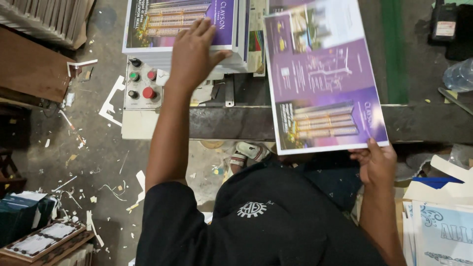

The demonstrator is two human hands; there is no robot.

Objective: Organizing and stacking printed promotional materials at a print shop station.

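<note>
Right hand [377,162] pinches a purple sheet [325,79] by its near edge, while left hand [193,54] lies flat, fingers spread, on the stack [148,24].

Dim, even overhead light; glare whitens the glossy sheet [325,74], edges slightly soft.
</note>
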